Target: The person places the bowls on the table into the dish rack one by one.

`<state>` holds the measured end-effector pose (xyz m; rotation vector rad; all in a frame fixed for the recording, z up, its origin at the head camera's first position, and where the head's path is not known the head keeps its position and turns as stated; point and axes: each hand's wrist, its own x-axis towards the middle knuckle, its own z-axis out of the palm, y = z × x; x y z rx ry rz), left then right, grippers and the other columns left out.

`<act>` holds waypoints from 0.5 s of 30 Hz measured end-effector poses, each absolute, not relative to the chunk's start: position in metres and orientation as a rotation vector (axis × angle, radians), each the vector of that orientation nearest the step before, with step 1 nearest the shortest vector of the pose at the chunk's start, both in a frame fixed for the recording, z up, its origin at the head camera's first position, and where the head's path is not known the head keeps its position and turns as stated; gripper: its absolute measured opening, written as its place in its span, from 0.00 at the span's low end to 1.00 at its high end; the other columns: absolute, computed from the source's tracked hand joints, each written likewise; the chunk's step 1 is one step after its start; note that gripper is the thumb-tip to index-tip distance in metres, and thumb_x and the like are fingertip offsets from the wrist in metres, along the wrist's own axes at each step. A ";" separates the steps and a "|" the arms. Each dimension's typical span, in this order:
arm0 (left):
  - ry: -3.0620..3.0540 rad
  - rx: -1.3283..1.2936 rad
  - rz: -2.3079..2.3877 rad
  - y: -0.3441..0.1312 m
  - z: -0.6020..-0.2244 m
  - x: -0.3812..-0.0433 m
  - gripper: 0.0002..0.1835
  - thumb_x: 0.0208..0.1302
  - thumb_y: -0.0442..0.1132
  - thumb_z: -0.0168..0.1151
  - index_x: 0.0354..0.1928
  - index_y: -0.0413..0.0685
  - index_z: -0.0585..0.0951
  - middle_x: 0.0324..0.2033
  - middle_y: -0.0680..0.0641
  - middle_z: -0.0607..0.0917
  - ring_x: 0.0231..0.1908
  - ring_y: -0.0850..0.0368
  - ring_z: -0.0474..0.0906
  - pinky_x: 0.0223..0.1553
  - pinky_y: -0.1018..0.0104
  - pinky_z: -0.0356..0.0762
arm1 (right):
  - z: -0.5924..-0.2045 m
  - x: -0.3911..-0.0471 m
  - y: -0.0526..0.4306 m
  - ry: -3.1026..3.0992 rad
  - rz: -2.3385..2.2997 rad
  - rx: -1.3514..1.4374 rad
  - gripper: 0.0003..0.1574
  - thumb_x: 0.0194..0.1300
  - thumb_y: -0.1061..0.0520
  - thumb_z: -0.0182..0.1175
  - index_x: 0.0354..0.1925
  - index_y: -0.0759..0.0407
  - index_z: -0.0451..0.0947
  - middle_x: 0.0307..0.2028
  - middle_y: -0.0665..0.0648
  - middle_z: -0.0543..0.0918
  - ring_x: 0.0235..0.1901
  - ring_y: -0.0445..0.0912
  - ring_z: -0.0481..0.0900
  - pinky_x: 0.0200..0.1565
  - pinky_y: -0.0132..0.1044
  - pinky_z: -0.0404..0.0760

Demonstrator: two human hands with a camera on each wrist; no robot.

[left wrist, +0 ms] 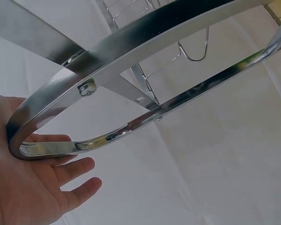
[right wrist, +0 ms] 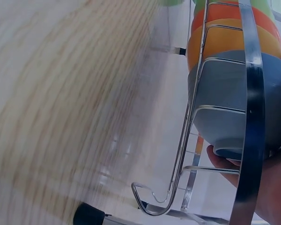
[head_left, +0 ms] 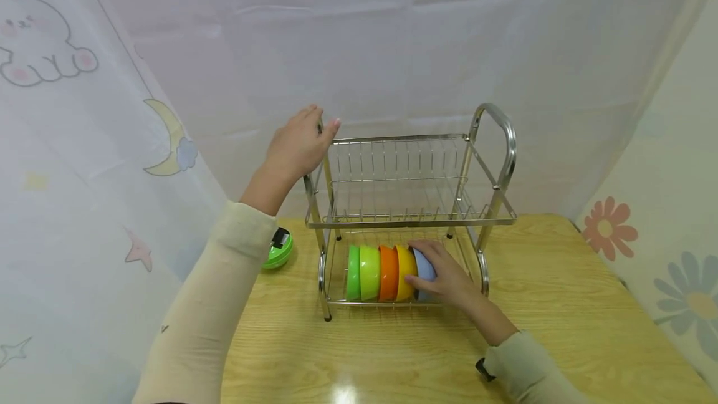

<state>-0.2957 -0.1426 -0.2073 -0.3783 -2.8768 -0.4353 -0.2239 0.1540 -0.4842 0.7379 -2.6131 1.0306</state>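
Standing edgewise, blue bowl opens left; right hand grips it; left hand spread.

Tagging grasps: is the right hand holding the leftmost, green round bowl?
No, the right hand grips the blue round bowl at the row's right end.

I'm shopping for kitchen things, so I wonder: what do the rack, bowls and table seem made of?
Rack: metal, perhaps stainless steel or chrome-plated, polished; its bars show mirror-like reflections.
Bowls: probably plastic, glossy; even colour with bright highlights, though glazed ceramic is possible.
Table: wood or wood-look laminate, somewhat shiny; grain shows, with a glare spot.
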 end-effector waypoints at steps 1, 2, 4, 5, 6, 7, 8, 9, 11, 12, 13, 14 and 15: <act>-2.881 -0.375 -0.424 -0.142 -0.207 -0.295 0.41 0.79 0.66 0.29 0.80 0.46 0.53 0.80 0.48 0.50 0.79 0.49 0.44 0.77 0.45 0.49 | -0.485 -0.224 0.154 -2.611 1.030 0.744 0.45 0.62 0.44 0.72 0.71 0.54 0.67 0.67 0.64 0.68 0.56 0.62 0.76 0.49 0.60 0.81; -2.885 -0.371 -0.413 -0.141 -0.207 -0.294 0.40 0.79 0.65 0.29 0.80 0.46 0.53 0.80 0.48 0.50 0.79 0.49 0.45 0.77 0.45 0.49 | -0.486 -0.224 0.153 -2.611 1.026 0.753 0.46 0.62 0.44 0.72 0.71 0.54 0.67 0.67 0.64 0.68 0.56 0.62 0.76 0.50 0.60 0.81; -2.893 -0.368 -0.388 -0.139 -0.207 -0.293 0.40 0.79 0.65 0.29 0.80 0.46 0.53 0.80 0.48 0.50 0.79 0.49 0.45 0.77 0.45 0.50 | -0.488 -0.225 0.153 -2.618 1.011 0.765 0.46 0.62 0.44 0.72 0.72 0.55 0.67 0.67 0.64 0.69 0.58 0.62 0.75 0.51 0.60 0.80; -2.895 -0.368 -0.377 -0.139 -0.207 -0.293 0.40 0.79 0.64 0.29 0.80 0.45 0.53 0.80 0.48 0.50 0.79 0.49 0.45 0.77 0.45 0.51 | -0.489 -0.225 0.153 -2.624 0.999 0.771 0.47 0.62 0.43 0.72 0.72 0.55 0.66 0.67 0.63 0.68 0.59 0.62 0.74 0.52 0.61 0.80; -2.897 -0.370 -0.368 -0.138 -0.207 -0.293 0.39 0.79 0.64 0.29 0.80 0.45 0.53 0.80 0.47 0.50 0.79 0.49 0.46 0.76 0.46 0.51 | -0.490 -0.224 0.152 -2.629 0.993 0.775 0.48 0.62 0.43 0.72 0.73 0.55 0.66 0.67 0.63 0.68 0.60 0.62 0.73 0.53 0.61 0.80; -2.902 -0.370 -0.358 -0.137 -0.207 -0.292 0.39 0.79 0.64 0.29 0.80 0.45 0.53 0.80 0.47 0.50 0.79 0.48 0.46 0.76 0.46 0.51 | -0.490 -0.224 0.153 -2.637 0.986 0.778 0.48 0.62 0.43 0.72 0.73 0.55 0.65 0.68 0.63 0.68 0.60 0.61 0.73 0.54 0.61 0.79; -2.901 -0.373 -0.354 -0.136 -0.207 -0.292 0.39 0.80 0.63 0.29 0.80 0.45 0.53 0.80 0.47 0.50 0.79 0.48 0.46 0.76 0.46 0.52 | -0.490 -0.223 0.153 -2.641 0.984 0.781 0.48 0.62 0.43 0.72 0.73 0.55 0.65 0.68 0.63 0.68 0.60 0.62 0.72 0.54 0.61 0.79; -2.901 -0.374 -0.351 -0.136 -0.208 -0.292 0.39 0.80 0.63 0.29 0.80 0.45 0.53 0.80 0.47 0.51 0.79 0.48 0.47 0.76 0.46 0.52 | -0.490 -0.223 0.153 -2.645 0.980 0.782 0.47 0.63 0.43 0.71 0.74 0.54 0.64 0.68 0.63 0.68 0.61 0.62 0.72 0.54 0.62 0.79; -2.898 -0.375 -0.345 -0.135 -0.208 -0.291 0.39 0.80 0.63 0.30 0.80 0.44 0.53 0.80 0.46 0.51 0.79 0.48 0.47 0.76 0.46 0.53 | -0.489 -0.221 0.154 -2.648 0.990 0.794 0.45 0.66 0.44 0.69 0.74 0.53 0.63 0.68 0.63 0.67 0.62 0.62 0.71 0.55 0.63 0.78; -2.897 -0.374 -0.342 -0.135 -0.208 -0.291 0.39 0.80 0.62 0.30 0.80 0.44 0.53 0.80 0.46 0.51 0.79 0.48 0.47 0.76 0.46 0.53 | -0.488 -0.221 0.155 -2.647 0.997 0.801 0.44 0.68 0.44 0.67 0.75 0.52 0.62 0.68 0.63 0.67 0.62 0.62 0.71 0.56 0.64 0.77; -2.898 -0.372 -0.337 -0.135 -0.207 -0.290 0.38 0.80 0.62 0.30 0.80 0.44 0.53 0.80 0.46 0.51 0.79 0.48 0.47 0.76 0.46 0.53 | -0.488 -0.221 0.155 -2.646 1.009 0.808 0.42 0.70 0.45 0.65 0.75 0.51 0.62 0.68 0.63 0.67 0.63 0.62 0.70 0.56 0.64 0.76; -2.894 -0.373 -0.337 -0.135 -0.207 -0.290 0.38 0.80 0.62 0.30 0.80 0.44 0.53 0.80 0.46 0.51 0.79 0.47 0.47 0.76 0.46 0.53 | -0.487 -0.221 0.155 -2.643 1.021 0.811 0.40 0.72 0.46 0.63 0.75 0.50 0.61 0.69 0.63 0.66 0.63 0.62 0.70 0.57 0.65 0.76; -2.894 -0.373 -0.329 -0.134 -0.207 -0.290 0.38 0.80 0.62 0.30 0.80 0.44 0.53 0.80 0.46 0.51 0.79 0.47 0.47 0.76 0.46 0.53 | -0.487 -0.221 0.155 -2.641 1.027 0.816 0.38 0.74 0.47 0.60 0.75 0.50 0.61 0.69 0.63 0.66 0.64 0.62 0.69 0.58 0.65 0.75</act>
